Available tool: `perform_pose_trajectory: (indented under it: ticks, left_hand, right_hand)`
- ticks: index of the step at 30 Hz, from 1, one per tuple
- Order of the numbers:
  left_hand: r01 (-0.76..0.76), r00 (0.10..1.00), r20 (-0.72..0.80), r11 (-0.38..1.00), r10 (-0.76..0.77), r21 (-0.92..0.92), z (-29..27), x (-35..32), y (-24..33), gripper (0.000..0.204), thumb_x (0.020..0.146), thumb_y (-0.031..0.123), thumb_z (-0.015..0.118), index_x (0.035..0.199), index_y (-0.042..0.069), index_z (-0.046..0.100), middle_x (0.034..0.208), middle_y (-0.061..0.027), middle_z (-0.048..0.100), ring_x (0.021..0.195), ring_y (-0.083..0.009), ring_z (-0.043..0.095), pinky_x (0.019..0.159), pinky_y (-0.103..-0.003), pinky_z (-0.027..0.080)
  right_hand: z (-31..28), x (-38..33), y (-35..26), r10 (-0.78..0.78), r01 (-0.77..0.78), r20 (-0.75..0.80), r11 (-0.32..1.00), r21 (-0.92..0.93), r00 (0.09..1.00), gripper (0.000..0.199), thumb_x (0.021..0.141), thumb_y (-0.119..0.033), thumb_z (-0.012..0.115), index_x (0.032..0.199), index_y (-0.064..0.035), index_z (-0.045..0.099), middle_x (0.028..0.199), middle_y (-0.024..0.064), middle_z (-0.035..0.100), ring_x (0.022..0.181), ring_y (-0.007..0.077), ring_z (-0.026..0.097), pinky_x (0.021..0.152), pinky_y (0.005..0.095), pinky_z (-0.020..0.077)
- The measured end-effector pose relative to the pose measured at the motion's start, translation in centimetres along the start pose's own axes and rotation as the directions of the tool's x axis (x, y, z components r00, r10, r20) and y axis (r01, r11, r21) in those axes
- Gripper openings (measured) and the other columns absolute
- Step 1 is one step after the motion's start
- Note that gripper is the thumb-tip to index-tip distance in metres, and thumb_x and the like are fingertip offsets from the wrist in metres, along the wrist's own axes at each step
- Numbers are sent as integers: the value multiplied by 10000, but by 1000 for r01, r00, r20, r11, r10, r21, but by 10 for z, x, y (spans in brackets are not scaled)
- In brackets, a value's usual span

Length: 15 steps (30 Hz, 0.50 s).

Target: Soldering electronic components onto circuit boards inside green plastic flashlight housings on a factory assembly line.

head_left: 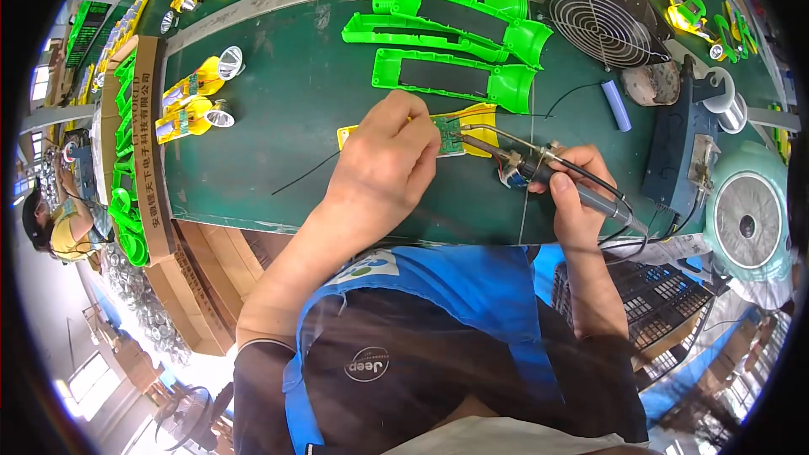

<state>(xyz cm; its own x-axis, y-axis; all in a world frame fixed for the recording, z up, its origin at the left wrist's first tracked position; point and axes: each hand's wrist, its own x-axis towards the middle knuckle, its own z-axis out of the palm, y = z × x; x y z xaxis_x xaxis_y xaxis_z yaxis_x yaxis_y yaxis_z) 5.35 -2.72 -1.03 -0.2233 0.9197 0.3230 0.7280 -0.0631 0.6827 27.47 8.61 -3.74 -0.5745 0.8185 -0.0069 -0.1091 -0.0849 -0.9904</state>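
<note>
My right hand point(581, 194) is wrapped round a soldering iron point(539, 173) with a thin metal feed tube along it. The iron's tip points left and meets the right part of a small green circuit board point(450, 133). That board lies on a yellow plastic housing point(482, 116) on the bench. Over the housing's left part, my left hand point(388, 152) is closed in a pinch; what its fingers grip is hidden. A thin black wire point(305, 173) sticks out to the left of that hand. Just beyond lie several green plastic casings point(442, 76) with dark inner strips.
A black fan point(602, 21), a blue cylindrical cell point(616, 105) and a blue box-shaped unit point(674, 139) with a solder spool point(720, 93) stand right. Yellow lamp assemblies point(195, 114) and a cardboard box point(157, 152) of green parts are left. A person point(63, 223) works far left.
</note>
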Motion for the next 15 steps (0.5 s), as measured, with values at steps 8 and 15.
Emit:
perform_pose_trajectory:
  ticks: [8,15]
  left_hand:
    - [100,991,70,983,-112,155,0,11,8,144,735,-77,641,779,-8,522,849,-134,529,733,-327,579,638,-402,482]
    - [116,987,84,971,-136,211,0,14,13,149,726,-74,624,781,-4,504,821,-141,506,743,-341,561,641,-421,466]
  right_hand:
    - [2,0,-1,-9,15,47,994,-108,999,193,883,-89,685,952,29,549,837,87,614,724,159,677,662,264,548]
    - [-1,4,-3,-70,92,145,984,-153,987,210,864,-87,702,930,25,536,805,86,632,711,129,660,628,236,519]
